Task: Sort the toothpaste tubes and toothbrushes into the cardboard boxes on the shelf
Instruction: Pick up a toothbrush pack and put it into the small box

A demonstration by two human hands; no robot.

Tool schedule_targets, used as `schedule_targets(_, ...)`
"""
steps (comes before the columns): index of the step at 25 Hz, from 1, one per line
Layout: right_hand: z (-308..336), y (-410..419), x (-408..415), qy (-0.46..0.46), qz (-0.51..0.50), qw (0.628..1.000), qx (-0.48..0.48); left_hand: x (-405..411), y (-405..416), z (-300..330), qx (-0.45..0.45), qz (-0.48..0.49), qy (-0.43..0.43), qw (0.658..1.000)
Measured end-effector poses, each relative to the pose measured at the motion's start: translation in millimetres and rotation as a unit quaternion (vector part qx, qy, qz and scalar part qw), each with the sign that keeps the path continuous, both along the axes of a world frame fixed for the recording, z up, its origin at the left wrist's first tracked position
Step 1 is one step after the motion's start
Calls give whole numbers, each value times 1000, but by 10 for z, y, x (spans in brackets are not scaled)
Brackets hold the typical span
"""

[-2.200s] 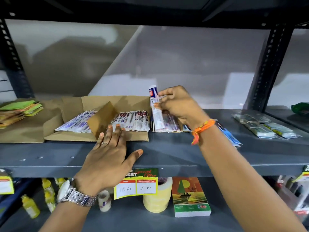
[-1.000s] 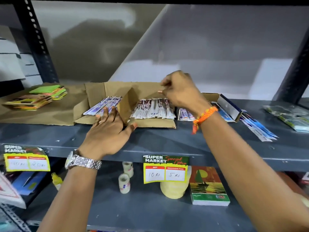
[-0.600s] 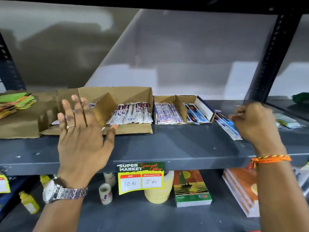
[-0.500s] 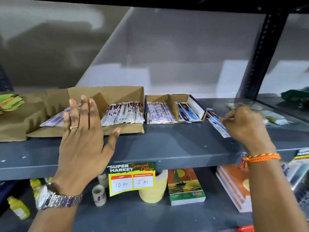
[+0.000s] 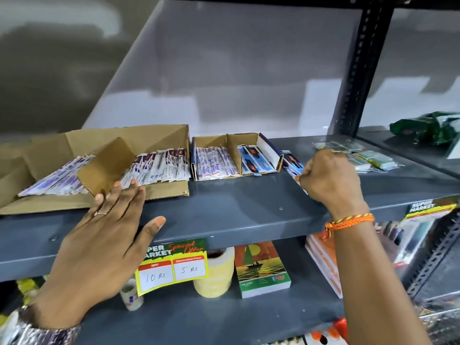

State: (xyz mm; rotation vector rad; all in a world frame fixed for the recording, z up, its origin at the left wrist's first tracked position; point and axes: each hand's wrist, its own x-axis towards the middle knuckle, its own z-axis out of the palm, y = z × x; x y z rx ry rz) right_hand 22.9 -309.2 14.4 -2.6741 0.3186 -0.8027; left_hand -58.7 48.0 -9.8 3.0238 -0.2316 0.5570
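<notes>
Left hand (image 5: 107,235) flat and open at the big box (image 5: 159,135); right hand (image 5: 331,178) fisted over loose blue packets (image 5: 292,161), grip unconfirmed.

1. Left hand (image 5: 104,235), fingers spread, rests flat on the grey metal shelf (image 5: 236,210) beside the large brown cardboard box (image 5: 149,138).
2. Right hand (image 5: 331,178) is curled over blue packets (image 5: 291,161) right of the small divided cardboard box (image 5: 268,148).

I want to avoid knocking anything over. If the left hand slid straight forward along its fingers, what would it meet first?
Probably the upright cardboard divider in the large box; the left hand's fingertips already reach its base, though depth is unclear.
</notes>
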Motion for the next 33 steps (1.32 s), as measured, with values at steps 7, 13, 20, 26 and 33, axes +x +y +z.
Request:
schedule_targets(7, 15, 5, 61, 6, -7, 1000, -6, -6, 0, -8, 3, 3, 8, 1000)
schedule_targets(13, 66, -47, 173, 17, 21, 999, 33, -15, -2, -7, 2, 2, 8, 1000)
schedule_targets(20, 114, -80, 252, 65, -15, 997, 26, -13, -8, 2, 8, 4, 8, 1000)
schedule_targets(26, 128, -49, 308, 56, -7, 998, 24, 17, 0, 34, 5, -12, 22, 1000)
schedule_targets(33, -14, -110, 223, -54, 61, 962, 260, 73, -69, 75, -7, -41, 34, 999)
